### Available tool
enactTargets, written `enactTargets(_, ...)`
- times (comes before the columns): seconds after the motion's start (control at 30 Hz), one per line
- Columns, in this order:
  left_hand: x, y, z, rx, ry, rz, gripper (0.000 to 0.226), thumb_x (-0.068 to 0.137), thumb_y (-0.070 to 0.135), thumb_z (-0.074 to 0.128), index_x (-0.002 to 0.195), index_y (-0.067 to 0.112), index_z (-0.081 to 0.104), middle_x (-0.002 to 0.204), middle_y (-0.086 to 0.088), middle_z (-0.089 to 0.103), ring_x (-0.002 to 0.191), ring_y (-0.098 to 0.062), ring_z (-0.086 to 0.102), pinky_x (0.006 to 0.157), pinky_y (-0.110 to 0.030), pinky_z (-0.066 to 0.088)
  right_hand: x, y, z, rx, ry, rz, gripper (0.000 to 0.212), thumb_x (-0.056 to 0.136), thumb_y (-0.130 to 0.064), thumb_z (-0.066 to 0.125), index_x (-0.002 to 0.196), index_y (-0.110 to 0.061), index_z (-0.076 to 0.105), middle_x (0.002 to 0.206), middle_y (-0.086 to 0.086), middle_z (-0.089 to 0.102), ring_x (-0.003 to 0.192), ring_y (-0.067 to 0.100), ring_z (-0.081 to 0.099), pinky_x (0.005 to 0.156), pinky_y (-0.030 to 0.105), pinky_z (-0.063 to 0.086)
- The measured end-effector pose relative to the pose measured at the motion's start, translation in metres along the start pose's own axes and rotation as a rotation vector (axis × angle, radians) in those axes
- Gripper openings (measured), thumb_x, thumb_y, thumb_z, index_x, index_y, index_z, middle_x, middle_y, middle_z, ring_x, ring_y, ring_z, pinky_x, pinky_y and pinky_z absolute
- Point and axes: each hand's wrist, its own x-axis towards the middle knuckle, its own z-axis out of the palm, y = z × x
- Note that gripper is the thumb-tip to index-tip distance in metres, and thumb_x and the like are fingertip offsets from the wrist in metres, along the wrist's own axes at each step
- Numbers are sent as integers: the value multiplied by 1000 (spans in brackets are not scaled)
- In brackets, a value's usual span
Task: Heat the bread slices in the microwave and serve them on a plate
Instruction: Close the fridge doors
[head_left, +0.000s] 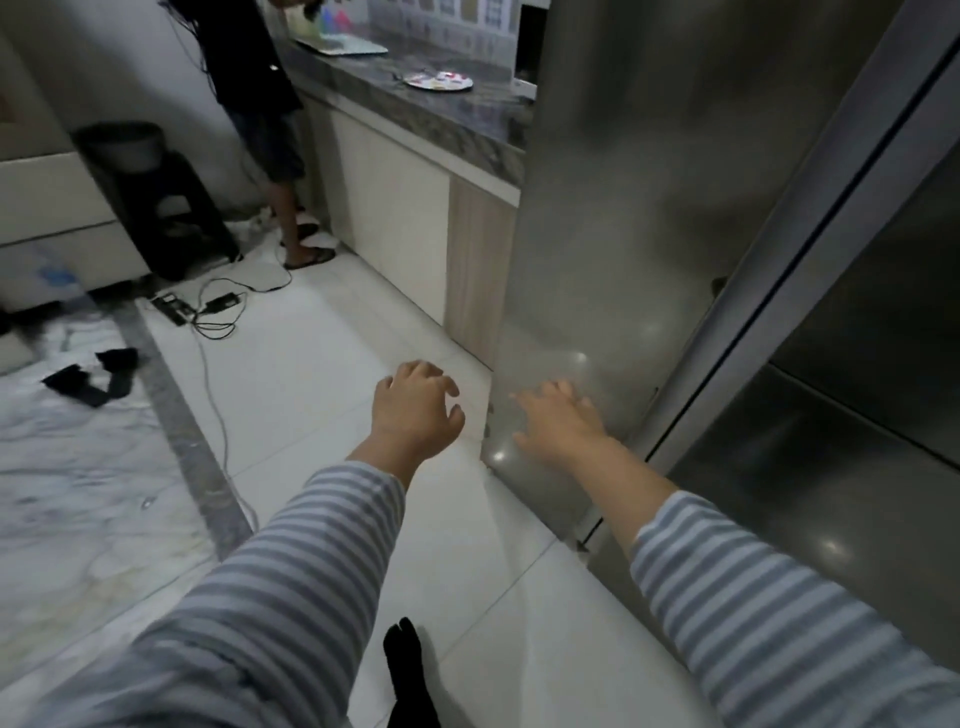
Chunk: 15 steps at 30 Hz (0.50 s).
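Observation:
A tall steel fridge (649, 182) fills the right side. My right hand (558, 423) is stretched out with straight fingers in front of the fridge's lower side panel, blurred; contact is unclear. My left hand (415, 408) hovers over the white floor beside it, fingers loosely curled and holding nothing. A white plate (439, 80) with colourful bits lies on the dark stone counter (415, 104) at the back. No bread or microwave shows.
Another person (260, 104) in dark clothes stands at the counter's far end. A power strip and cables (208, 312) lie on the floor, near a black stand (166, 208). Dark cloth (93, 379) lies at left. My black-socked foot (408, 670) is below.

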Motion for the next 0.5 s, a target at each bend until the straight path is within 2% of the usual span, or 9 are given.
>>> enactTargets(0.17, 73, -64, 3, -16, -54, -92, 36, 90, 39, 50, 121, 26, 60, 136, 2, 51, 132, -20, 38, 105, -39, 34, 102, -43, -3, 6, -36, -75, 55, 93, -33, 47, 145, -27, 31, 147, 5, 33, 138, 26, 23, 107, 42, 28)
enactTargets(0.27, 122, -106, 3, -57, -134, -168, 37, 90, 39, 49, 125, 27, 57, 134, 2, 53, 125, -21, 46, 99, -38, 41, 170, -67, -13, 59, -89, -101, 52, 95, -34, 46, 144, -27, 34, 146, 3, 41, 134, 26, 36, 103, 39, 37)
enactTargets(0.37, 167, -147, -2, -92, -235, -226, 38, 90, 40, 48, 127, 30, 54, 133, 5, 53, 123, -18, 49, 96, -37, 43, 231, -90, -25, 162, -154, -76, 47, 94, -36, 47, 140, -30, 40, 139, 2, 51, 121, 25, 52, 96, 35, 45)
enactTargets(0.5, 223, -192, -16, -129, -247, -280, 38, 88, 41, 49, 124, 32, 55, 128, 8, 57, 120, -16, 52, 93, -34, 44, 300, -116, -43, 254, -150, -89, 45, 93, -36, 50, 136, -28, 46, 128, 3, 58, 115, 24, 56, 98, 39, 47)
